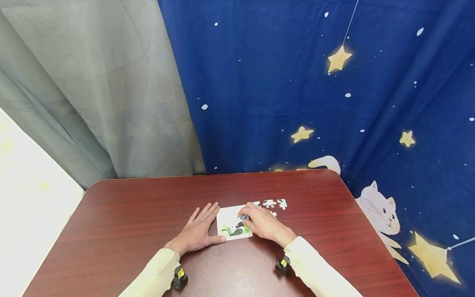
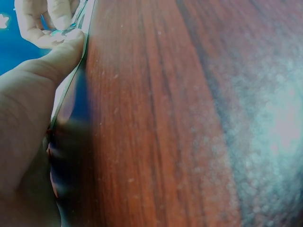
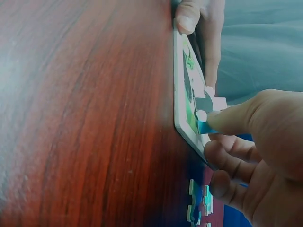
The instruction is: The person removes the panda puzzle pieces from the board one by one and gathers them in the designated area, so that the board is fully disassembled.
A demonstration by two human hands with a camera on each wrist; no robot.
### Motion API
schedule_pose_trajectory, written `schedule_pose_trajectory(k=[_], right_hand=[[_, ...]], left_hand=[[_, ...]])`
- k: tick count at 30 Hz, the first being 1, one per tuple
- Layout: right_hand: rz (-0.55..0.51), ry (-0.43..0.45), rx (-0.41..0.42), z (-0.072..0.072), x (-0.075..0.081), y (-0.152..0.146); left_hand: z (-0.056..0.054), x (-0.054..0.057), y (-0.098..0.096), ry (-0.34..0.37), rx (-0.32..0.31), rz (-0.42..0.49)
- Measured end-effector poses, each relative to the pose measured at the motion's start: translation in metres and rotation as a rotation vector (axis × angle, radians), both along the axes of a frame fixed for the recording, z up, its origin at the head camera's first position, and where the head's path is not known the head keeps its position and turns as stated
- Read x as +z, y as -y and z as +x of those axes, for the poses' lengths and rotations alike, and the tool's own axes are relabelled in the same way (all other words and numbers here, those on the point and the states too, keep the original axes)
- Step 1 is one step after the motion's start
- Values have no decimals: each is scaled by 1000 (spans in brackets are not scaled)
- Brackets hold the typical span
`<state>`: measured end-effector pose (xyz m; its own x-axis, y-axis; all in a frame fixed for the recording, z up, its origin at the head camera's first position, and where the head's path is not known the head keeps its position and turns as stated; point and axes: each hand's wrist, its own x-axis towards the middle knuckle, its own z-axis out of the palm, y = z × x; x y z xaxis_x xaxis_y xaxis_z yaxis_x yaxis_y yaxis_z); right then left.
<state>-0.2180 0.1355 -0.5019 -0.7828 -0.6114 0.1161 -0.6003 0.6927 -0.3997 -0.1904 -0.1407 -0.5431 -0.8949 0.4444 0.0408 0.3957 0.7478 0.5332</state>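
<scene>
A white puzzle board (image 1: 227, 213) with a green and black picture along its near edge lies on the table. My left hand (image 1: 198, 232) rests beside its left edge with the fingers spread, the thumb (image 3: 186, 22) on the board's near left corner. Over the board's right part, my right hand (image 1: 264, 222) pinches a puzzle piece (image 3: 204, 104) between thumb and fingers. Grey, white and blue show on this piece, which stands tilted up from the board in the right wrist view. The fingertips partly cover it.
Several loose puzzle pieces (image 1: 269, 203) lie just right of the board, some partly hidden by the right hand. The reddish-brown table (image 1: 148, 206) ends at a far edge in front of grey and blue curtains (image 1: 259, 103).
</scene>
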Motion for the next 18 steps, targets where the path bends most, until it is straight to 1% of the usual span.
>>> schedule_pose_trajectory(k=[3,8,13,15,18], right_hand=[[-26,6,-14,0,3,0],[-44,27,-36,2,7,-3],[-39,24,-34,7,12,-10],[-45,24,-39,10,14,-14],[-49,30,-52,15,17,-20]], left_hand=[[0,2,-1,-3,2,-1],[1,5,-2,15,6,-37],[3,15,-4,21,-2,-65],[5,17,-4,20,-5,-69],[5,18,-4,15,-5,-57]])
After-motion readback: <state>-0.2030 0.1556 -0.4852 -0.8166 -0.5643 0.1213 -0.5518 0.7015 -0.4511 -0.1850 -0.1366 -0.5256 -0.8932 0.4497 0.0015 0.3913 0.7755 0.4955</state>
